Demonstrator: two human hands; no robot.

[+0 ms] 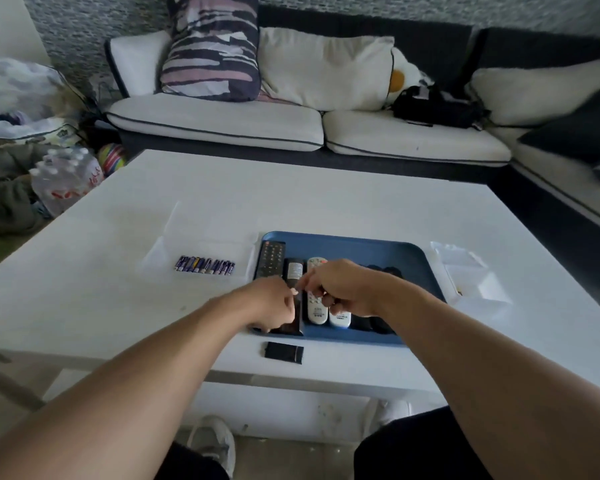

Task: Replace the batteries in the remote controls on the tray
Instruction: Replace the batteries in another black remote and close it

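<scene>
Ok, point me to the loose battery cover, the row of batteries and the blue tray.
battery cover point(283, 353): head view, middle of the black piece lying on the table.
row of batteries point(205, 265): head view, middle of the row.
blue tray point(378, 249): head view, bare far floor.

- A home living room, lived in and a little cluttered.
- A corner sofa point(302, 126) with white seat cushions and a dark frame runs along the far wall and down the right side.
- A striped throw pillow point(210, 46) and a soft toy point(404, 77) sit on it.
- A low white coffee table point(118, 254) stands just in front of the sofa.
- On the floor at left: a shrink-wrapped pack of water bottles point(66, 178), a colourful ball point(111, 159) and stuffed bags point(18, 95).
</scene>
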